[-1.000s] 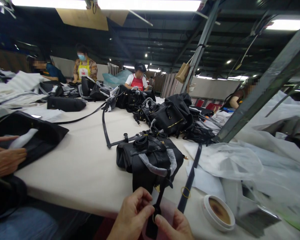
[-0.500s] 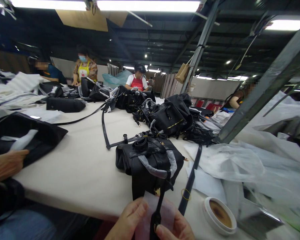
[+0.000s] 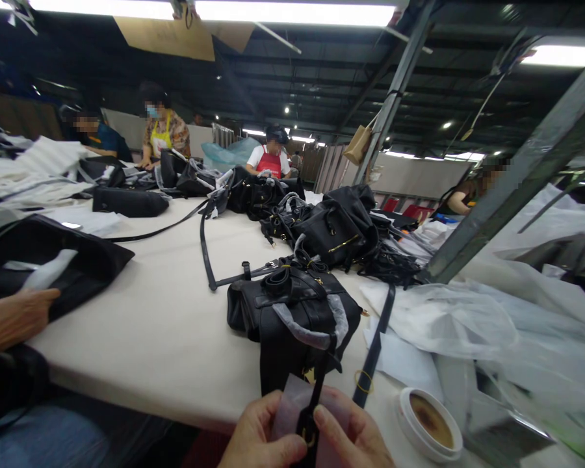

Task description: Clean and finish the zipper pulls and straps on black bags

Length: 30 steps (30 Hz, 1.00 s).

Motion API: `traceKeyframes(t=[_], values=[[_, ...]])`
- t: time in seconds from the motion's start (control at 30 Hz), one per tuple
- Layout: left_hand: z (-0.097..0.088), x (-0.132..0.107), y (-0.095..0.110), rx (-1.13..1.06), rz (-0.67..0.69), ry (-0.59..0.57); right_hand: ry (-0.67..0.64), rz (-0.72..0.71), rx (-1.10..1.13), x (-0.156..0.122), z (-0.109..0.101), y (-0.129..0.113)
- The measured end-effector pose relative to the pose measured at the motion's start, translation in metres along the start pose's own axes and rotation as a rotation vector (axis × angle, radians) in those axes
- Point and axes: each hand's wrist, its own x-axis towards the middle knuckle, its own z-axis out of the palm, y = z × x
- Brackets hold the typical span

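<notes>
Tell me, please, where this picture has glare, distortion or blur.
In the head view, the ceiling lamps glare white; the grey pillar slants, perhaps from wide-angle distortion; plastic sheeting smears at lower right; the black bag looks fairly sharp.

A pale, smooth worktop [image 3: 166, 325] runs across the view, its near edge curving. A black bag [image 3: 283, 348] lies near that edge, with a pile of bags [image 3: 338, 227] behind it. Right of it lie a flat strap [image 3: 374, 351], white paper [image 3: 409, 364], crumpled plastic [image 3: 448, 318] and a round tub [image 3: 431, 422] with brown contents. Farther left rest a black pouch [image 3: 129, 203], an open bag [image 3: 92, 273] and a heap of white sheets [image 3: 53, 162].
</notes>
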Motion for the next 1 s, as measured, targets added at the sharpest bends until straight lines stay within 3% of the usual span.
traceKeyframes(t=[0.13,0.27,0.43,0.7,1.0], values=[[-0.005,0.0,-0.003,-0.015,0.013,-0.015,-0.057,0.049,-0.128,0.009,0.003,-0.02],[-0.013,0.003,-0.013,0.027,0.065,0.009,-0.092,0.075,-0.003,0.011,0.01,-0.021],[-0.012,0.006,-0.019,-0.043,0.113,-0.07,-0.035,0.041,0.004,0.011,0.01,-0.019],[-0.001,0.007,-0.008,-0.106,0.091,-0.094,0.045,0.036,-0.175,0.016,-0.003,-0.035],[-0.002,0.006,-0.006,-0.1,0.083,-0.036,-0.106,-0.007,-0.141,0.021,-0.015,-0.026]])
